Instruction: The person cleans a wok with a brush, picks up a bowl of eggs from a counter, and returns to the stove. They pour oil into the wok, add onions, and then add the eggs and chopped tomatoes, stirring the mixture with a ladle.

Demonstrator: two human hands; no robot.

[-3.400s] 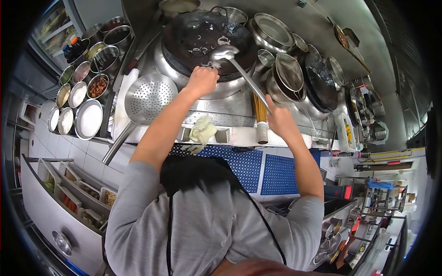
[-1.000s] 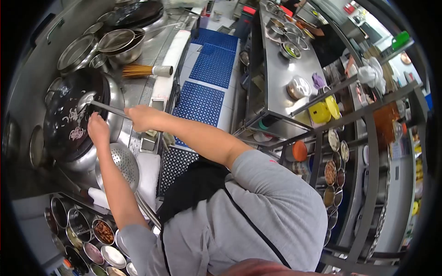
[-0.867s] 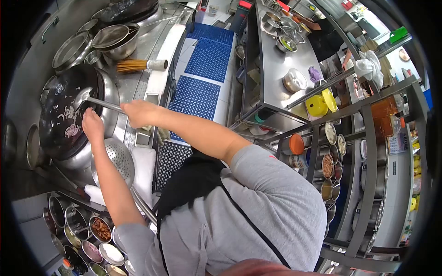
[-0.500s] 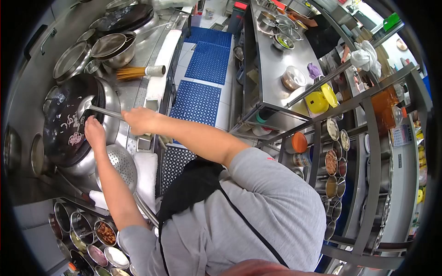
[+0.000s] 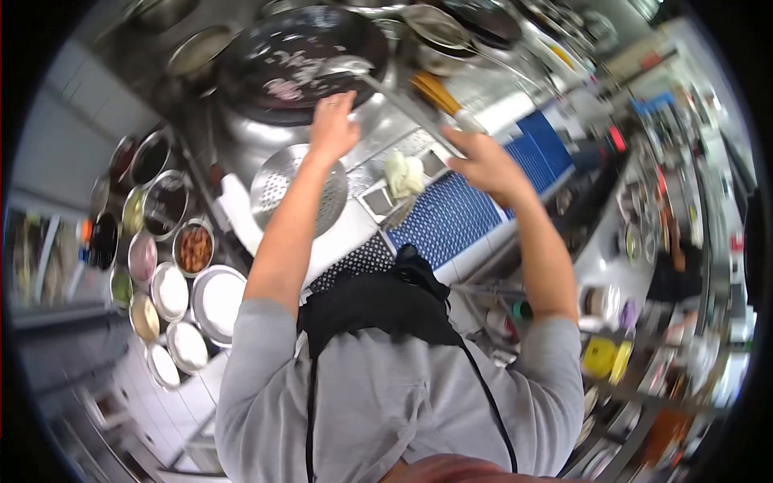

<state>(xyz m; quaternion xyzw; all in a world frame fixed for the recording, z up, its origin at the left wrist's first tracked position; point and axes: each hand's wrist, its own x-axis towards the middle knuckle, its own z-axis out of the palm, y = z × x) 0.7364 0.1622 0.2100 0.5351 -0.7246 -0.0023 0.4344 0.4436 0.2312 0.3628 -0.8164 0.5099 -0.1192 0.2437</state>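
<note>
A dark wok (image 5: 250, 60) holds pale sliced pieces (image 5: 286, 88) on its inner surface. The metal ladle (image 5: 390, 95) rests its bowl inside the wok, and my right hand (image 5: 487, 165) grips the end of its long handle. My left hand (image 5: 334, 125) hovers by the wok's near edge, fingers apart and nothing visible in them. Below that hand lies a round perforated strainer (image 5: 330, 201), partly hidden by my left forearm. A crumpled pale cloth (image 5: 403, 173) sits to the right of the strainer.
Bowls of ingredients stand at the left, among them brown chunks (image 5: 195, 248) and white contents (image 5: 219, 306). A bamboo brush (image 5: 437, 95) and a wire strainer (image 5: 435, 26) lie beyond the wok. Blue mats (image 5: 459, 213) cover the floor. A co-worker in dark clothing (image 5: 675, 278) stands at the right.
The view has turned toward the stove and the bowls. My left hand has come away from the ladle's bowl toward the wok's near edge. My right hand still holds the ladle.
</note>
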